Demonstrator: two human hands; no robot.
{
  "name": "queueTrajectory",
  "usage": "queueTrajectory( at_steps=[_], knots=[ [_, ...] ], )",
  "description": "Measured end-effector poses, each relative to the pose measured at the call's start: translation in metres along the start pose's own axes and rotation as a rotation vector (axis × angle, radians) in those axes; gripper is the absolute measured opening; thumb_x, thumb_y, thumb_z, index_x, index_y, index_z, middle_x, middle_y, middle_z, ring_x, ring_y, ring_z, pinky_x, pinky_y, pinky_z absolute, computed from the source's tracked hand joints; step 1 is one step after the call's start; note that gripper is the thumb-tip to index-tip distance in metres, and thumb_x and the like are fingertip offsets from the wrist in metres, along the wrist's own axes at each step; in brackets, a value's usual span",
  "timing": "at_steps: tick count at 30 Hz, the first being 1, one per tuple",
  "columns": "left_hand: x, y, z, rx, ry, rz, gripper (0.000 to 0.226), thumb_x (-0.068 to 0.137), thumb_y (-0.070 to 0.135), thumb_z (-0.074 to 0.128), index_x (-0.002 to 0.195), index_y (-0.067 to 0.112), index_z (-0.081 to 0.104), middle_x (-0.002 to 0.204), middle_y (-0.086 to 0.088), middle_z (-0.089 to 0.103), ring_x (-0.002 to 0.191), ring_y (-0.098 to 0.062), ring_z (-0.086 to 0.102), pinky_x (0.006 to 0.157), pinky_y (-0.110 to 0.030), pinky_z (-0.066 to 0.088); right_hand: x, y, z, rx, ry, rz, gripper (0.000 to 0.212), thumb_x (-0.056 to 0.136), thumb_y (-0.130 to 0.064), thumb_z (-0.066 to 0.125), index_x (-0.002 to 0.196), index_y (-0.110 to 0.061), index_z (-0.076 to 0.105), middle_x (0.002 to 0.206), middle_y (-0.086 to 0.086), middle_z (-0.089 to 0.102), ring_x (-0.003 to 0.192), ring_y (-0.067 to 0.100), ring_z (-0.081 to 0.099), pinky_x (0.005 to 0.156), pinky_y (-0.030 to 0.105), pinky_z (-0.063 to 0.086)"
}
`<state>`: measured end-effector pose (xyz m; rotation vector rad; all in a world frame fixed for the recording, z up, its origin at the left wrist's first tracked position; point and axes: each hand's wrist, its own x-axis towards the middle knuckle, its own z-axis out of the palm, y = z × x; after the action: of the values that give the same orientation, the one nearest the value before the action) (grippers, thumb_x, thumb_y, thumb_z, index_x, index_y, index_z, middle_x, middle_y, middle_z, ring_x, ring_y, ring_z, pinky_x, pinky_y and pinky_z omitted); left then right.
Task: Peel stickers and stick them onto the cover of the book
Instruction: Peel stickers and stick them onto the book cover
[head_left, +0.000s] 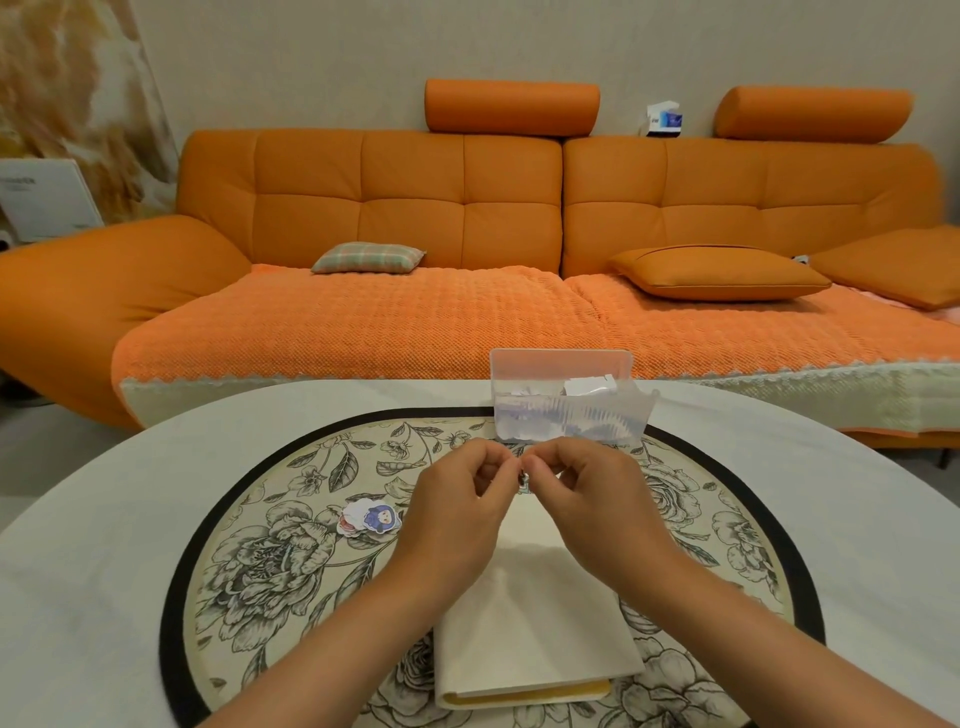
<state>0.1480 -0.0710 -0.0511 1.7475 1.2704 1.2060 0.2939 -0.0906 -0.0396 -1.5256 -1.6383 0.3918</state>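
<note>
Head view, the only 1 we get: dead centre of the frame, the left hand (457, 499) and right hand (597, 493) meet fingertip to fingertip, both pinching 1 tiny sticker (523, 475) between thumb and forefinger, the other fingers curled in. It hangs in the air just above the far edge of the book (535, 623), which lies closed, cream cover up, on the flowered mat (249, 545) in the lower middle. Most of that sticker is hidden by fingers, so how far the backing has lifted I cannot tell.

My read: it is featherlight, floppy and tacky, apt to curl or cling to skin, so hold it by the very edge and work a nail under 1 corner.

Left of centre, 2 or so loose stickers (370, 518) rest on the mat. Above the hands sits a clear plastic box (566, 400) with paper bits inside, on the pale worktop (104, 519).
</note>
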Motion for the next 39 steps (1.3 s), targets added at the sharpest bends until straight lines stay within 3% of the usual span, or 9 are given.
queueTrajectory(
  at_steps=[2, 5, 7, 10, 14, 21, 25, 34, 39],
  knots=[
    [0.0, 0.0, 0.0, 0.003, -0.009, 0.015, 0.016, 0.095, 0.027, 0.062, 0.079, 0.027, 0.065, 0.072, 0.007, 0.066, 0.069, -0.014, 0.061, 0.066, -0.032, 0.05, 0.0, -0.002, 0.0, 0.064, 0.002, 0.04, 0.019, 0.093, -0.026, 0.063, 0.077, -0.027, 0.075, 0.063, -0.029, 0.063, 0.054, 0.001, 0.054, 0.054, 0.019, 0.039],
    [0.0, 0.0, 0.0, 0.006, -0.021, 0.027, 0.018, 0.096, 0.025, 0.06, 0.078, 0.027, 0.062, 0.069, 0.014, 0.063, 0.069, -0.012, 0.06, 0.063, -0.026, 0.047, 0.002, -0.006, -0.001, 0.205, -0.023, 0.119, 0.023, 0.091, -0.02, 0.064, 0.07, -0.024, 0.074, 0.064, -0.014, 0.069, 0.052, 0.002, 0.055, 0.057, 0.021, 0.045],
    [0.0, 0.0, -0.001, -0.003, -0.036, 0.026, 0.019, 0.096, 0.024, 0.059, 0.078, 0.026, 0.061, 0.067, 0.017, 0.061, 0.067, -0.009, 0.057, 0.061, -0.022, 0.044, 0.004, -0.008, -0.003, 0.331, -0.068, 0.216, 0.022, 0.09, -0.018, 0.064, 0.071, -0.015, 0.075, 0.063, 0.001, 0.068, 0.049, 0.007, 0.053, 0.054, 0.027, 0.046],
    [0.003, 0.001, -0.003, -0.032, -0.083, 0.026, 0.018, 0.097, 0.022, 0.058, 0.08, 0.024, 0.06, 0.066, 0.02, 0.06, 0.063, -0.003, 0.052, 0.063, -0.024, 0.045, 0.006, -0.009, -0.007, 0.507, -0.149, 0.317, 0.017, 0.089, -0.019, 0.068, 0.079, -0.008, 0.076, 0.079, 0.013, 0.071, 0.053, 0.014, 0.054, 0.05, 0.029, 0.044],
    [0.005, 0.001, -0.005, -0.092, -0.129, 0.033, 0.017, 0.099, 0.019, 0.056, 0.082, 0.02, 0.059, 0.071, 0.016, 0.063, 0.069, -0.006, 0.056, 0.067, -0.031, 0.051, 0.006, -0.008, -0.007, 0.534, -0.139, 0.293, 0.015, 0.09, -0.021, 0.071, 0.081, -0.011, 0.077, 0.078, 0.006, 0.072, 0.055, 0.015, 0.055, 0.05, 0.03, 0.045],
    [0.009, -0.001, -0.007, -0.234, -0.175, -0.062, 0.019, 0.101, 0.007, 0.051, 0.093, 0.016, 0.065, 0.086, 0.002, 0.07, 0.08, -0.009, 0.066, 0.068, -0.029, 0.058, 0.008, -0.007, -0.008, 0.54, -0.121, 0.324, 0.016, 0.094, -0.02, 0.067, 0.084, -0.012, 0.076, 0.069, -0.005, 0.069, 0.054, 0.013, 0.054, 0.05, 0.028, 0.045],
    [0.01, 0.001, -0.007, -0.296, -0.133, -0.123, 0.006, 0.095, 0.017, 0.065, 0.093, 0.013, 0.069, 0.086, -0.004, 0.073, 0.076, -0.01, 0.068, 0.063, -0.03, 0.059, 0.009, -0.007, -0.007, 0.435, -0.097, 0.287, 0.015, 0.091, -0.022, 0.07, 0.08, -0.015, 0.077, 0.056, -0.01, 0.063, 0.05, 0.009, 0.052, 0.049, 0.025, 0.045],
    [0.017, 0.002, -0.016, -0.179, -0.14, -0.131, 0.01, 0.096, 0.018, 0.063, 0.087, 0.014, 0.066, 0.081, -0.002, 0.068, 0.068, -0.007, 0.064, 0.061, -0.028, 0.058, 0.017, -0.01, -0.002, 0.415, -0.101, 0.313, 0.016, 0.096, -0.02, 0.064, 0.085, -0.012, 0.073, 0.066, 0.003, 0.063, 0.052, 0.01, 0.055, 0.049, 0.026, 0.047],
    [0.023, -0.004, -0.026, -0.032, -0.142, -0.142, 0.012, 0.095, 0.025, 0.056, 0.085, 0.02, 0.061, 0.085, -0.005, 0.069, 0.077, -0.021, 0.067, 0.077, -0.047, 0.058, 0.024, -0.011, 0.004, 0.314, -0.058, 0.294, 0.016, 0.097, -0.024, 0.062, 0.088, -0.012, 0.069, 0.058, -0.002, 0.059, 0.044, 0.004, 0.052, 0.046, 0.02, 0.044]
  ],
)
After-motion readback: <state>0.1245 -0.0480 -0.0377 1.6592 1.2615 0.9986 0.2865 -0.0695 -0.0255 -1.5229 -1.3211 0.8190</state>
